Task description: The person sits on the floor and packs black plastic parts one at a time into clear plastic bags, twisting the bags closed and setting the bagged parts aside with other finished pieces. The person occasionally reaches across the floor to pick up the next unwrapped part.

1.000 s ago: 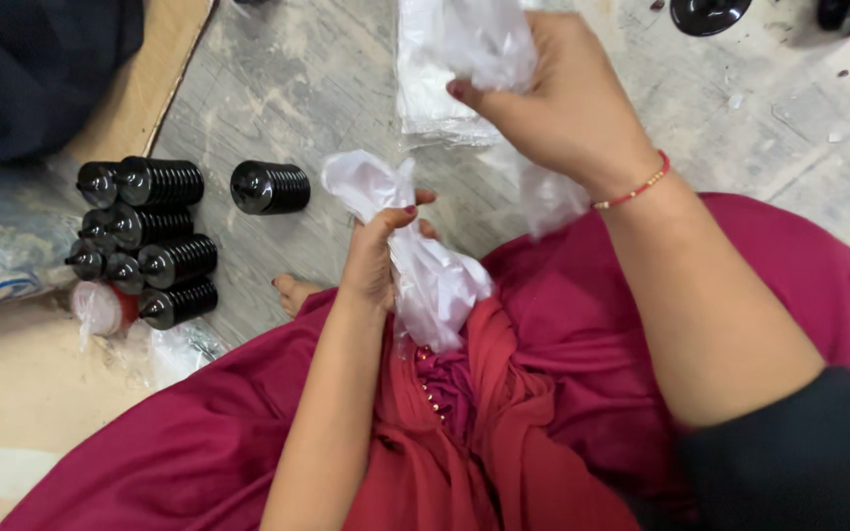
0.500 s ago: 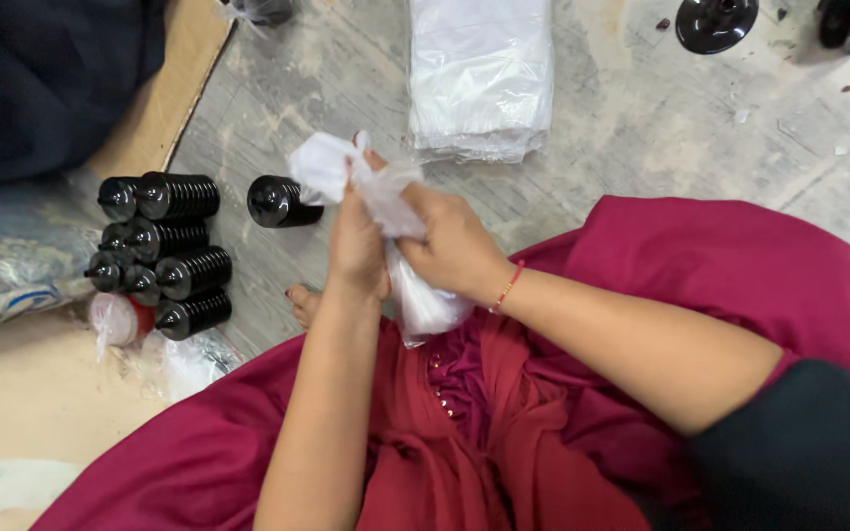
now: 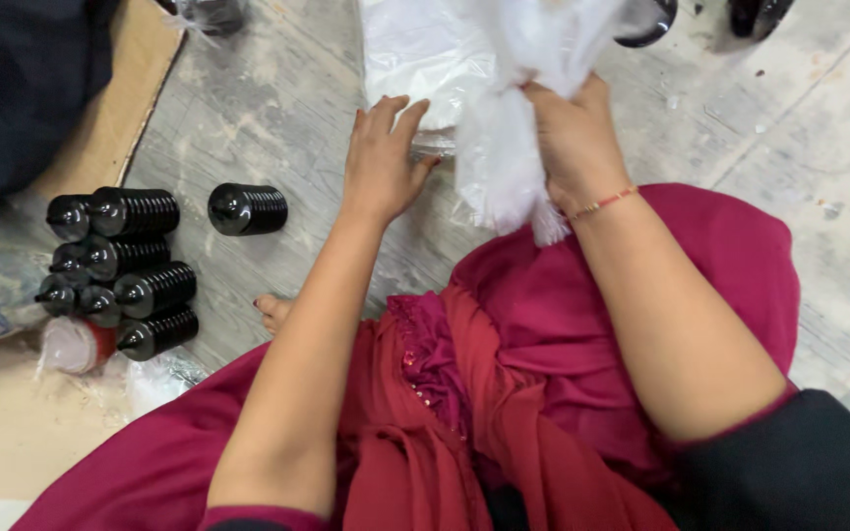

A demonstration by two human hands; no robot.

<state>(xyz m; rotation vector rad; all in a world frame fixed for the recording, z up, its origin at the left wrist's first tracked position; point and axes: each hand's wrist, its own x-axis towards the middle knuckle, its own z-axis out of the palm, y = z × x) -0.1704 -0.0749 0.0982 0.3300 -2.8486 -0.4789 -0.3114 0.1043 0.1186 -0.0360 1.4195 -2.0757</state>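
Head view: a bunch of clear plastic bags [image 3: 518, 147] has been lifted in the right hand's [image 3: 568, 133] closed grip, while the left hand [image 3: 381, 157], now opened and empty, is spread toward the bag stack [image 3: 415, 59] at upper centre.

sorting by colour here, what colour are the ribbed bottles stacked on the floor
Glossy black, clearest in the head view: the ribbed bottles.

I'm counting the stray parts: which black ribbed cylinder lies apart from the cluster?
The lone black cylinder on the grey floor, right of the stacked cluster and nearest the left hand.
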